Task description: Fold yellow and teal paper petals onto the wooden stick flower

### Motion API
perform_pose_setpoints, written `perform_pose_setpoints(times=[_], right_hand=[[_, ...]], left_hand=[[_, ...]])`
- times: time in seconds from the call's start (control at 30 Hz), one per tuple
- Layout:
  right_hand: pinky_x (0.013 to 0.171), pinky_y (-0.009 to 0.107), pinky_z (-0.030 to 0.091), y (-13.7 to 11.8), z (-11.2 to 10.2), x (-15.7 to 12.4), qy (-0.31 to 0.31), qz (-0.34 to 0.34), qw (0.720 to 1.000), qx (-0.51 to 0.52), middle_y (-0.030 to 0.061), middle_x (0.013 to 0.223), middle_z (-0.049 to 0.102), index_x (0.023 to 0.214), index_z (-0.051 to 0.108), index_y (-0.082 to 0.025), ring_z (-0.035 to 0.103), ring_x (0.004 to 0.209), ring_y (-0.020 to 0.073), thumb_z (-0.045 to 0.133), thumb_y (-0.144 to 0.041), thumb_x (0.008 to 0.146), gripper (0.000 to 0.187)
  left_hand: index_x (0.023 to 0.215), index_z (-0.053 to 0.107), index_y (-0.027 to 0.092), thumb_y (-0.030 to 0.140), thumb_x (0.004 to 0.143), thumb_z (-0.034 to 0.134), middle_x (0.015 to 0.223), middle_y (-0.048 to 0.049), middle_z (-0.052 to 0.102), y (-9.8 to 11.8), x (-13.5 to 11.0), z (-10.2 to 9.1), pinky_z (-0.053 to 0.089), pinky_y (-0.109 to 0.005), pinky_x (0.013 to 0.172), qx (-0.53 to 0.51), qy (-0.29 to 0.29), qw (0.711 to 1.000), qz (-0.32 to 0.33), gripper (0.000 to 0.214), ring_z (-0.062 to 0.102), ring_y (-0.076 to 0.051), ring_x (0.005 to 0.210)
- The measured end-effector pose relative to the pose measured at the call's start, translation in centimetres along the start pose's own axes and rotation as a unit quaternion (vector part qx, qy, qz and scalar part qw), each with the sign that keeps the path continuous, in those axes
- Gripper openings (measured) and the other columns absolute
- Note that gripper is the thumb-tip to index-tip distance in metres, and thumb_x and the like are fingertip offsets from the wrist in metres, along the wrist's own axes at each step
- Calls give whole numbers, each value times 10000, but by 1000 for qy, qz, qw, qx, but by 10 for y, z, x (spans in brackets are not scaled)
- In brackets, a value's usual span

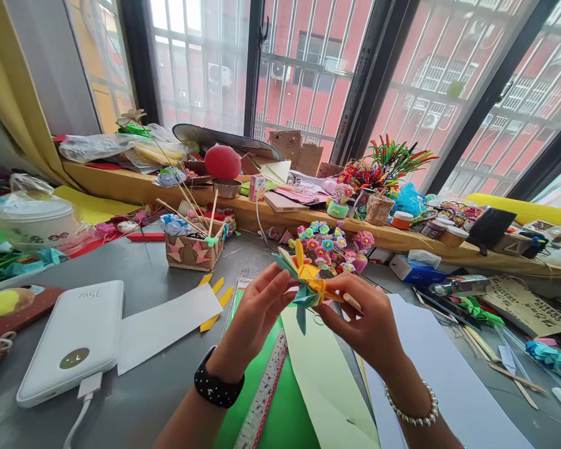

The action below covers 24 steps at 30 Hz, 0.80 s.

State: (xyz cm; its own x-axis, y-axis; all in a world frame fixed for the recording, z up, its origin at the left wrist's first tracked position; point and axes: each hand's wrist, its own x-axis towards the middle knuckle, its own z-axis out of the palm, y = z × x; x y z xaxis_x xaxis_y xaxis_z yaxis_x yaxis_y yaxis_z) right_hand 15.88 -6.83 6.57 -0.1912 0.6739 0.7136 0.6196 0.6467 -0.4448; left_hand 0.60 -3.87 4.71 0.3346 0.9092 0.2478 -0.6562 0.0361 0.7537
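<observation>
Both hands, left hand (257, 308) and right hand (369, 321), pinch a yellow and teal paper flower (303, 280) with closed fingertips above green paper (285, 411) on the grey table (168, 386).

Fingers of the left hand (257, 312) and right hand (369, 321) hide the middle of the paper flower (307, 280). The ruler (264, 399) and white cable (77, 424) run off the bottom edge. Writing on the brown card (526, 305) is too small to read.
</observation>
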Motion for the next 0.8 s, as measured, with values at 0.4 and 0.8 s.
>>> perform_pose_setpoints(times=[0.4,0.8], right_hand=[[493,221,449,0,0,-1,20,-78,997,-13,24,662,579,751,600,-162,556,564,113,607,-358,746,196],[579,189,460,-6,8,-11,97,-185,961,-180,40,763,628,925,608,-168,590,655,104,559,-113,788,156]], left_hand=[[876,667,177,288,705,635,665,-11,672,1,1,2,440,-202,560,50,28,998,-27,207,609,-135,622],[802,659,185,272,723,607,741,-3,636,-2,-6,7,442,-190,632,99,29,994,-31,129,564,-122,693]])
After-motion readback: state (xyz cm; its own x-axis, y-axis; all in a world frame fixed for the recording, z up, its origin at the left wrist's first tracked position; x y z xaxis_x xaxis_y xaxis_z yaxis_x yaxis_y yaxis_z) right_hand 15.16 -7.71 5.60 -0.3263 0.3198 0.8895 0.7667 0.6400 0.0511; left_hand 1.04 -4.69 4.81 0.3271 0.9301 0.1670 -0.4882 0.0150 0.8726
